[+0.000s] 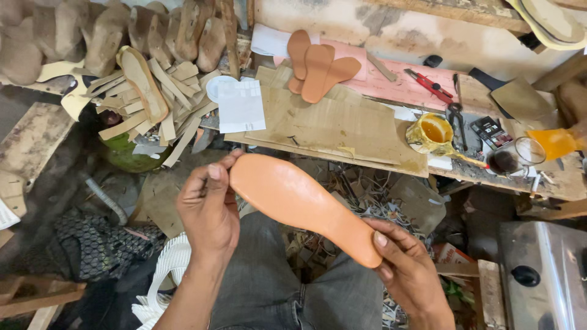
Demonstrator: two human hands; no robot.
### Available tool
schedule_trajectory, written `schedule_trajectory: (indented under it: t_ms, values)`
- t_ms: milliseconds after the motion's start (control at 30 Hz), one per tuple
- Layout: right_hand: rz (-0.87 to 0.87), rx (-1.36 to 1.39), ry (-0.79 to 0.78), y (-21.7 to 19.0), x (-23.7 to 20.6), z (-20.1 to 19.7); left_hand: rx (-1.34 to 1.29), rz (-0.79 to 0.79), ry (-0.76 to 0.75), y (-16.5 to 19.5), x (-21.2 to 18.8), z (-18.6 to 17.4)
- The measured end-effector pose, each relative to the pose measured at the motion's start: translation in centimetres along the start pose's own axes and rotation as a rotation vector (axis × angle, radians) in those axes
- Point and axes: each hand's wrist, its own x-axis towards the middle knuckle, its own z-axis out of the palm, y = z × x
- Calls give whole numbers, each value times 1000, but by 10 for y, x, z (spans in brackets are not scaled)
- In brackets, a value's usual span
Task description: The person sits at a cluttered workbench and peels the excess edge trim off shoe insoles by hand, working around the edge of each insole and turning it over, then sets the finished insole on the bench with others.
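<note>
- The left hand (208,208) gripped the wide end of an orange insole (302,205), thumb pressed along its edge.
- The right hand (406,269) pinched the narrow end of the same insole, thumb on top and fingers beneath.
- The insole hung slantwise between both hands, over the person's lap in grey trousers (275,287), clear of the worktop (330,128).
- Just beyond it, offcuts and scraps (361,192) littered the floor below the worktop's front edge.
- On the worktop lay flat sheets of brown board, and to their right a glue-smeared yellow pot (433,133) stood with a brush in it.
- Near the pot sat a glass (516,156) holding dark liquid.
- Farther back, three orange insoles (318,67) lay overlapped on a pink sheet, with a red cutter (428,84) to their right.
- At the far left, wooden shoe forms (92,36) were heaped behind a pile of pale strips (153,110).
</note>
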Motion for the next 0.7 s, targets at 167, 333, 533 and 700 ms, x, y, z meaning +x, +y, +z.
schedule_trajectory:
  t_ms: [167,333,533,700]
  values:
    - [-223,30,181,-15,7,2,102,-94,127,1,8,-9]
    - [-382,-37,163,-29,37,20,150,-258,170,0,4,-12]
    - [-465,-13,43,-54,114,43,241,-339,174,13,-6,-19]
    - [-956,-91,181,-141,147,19,263,-263,267,43,-4,-52]
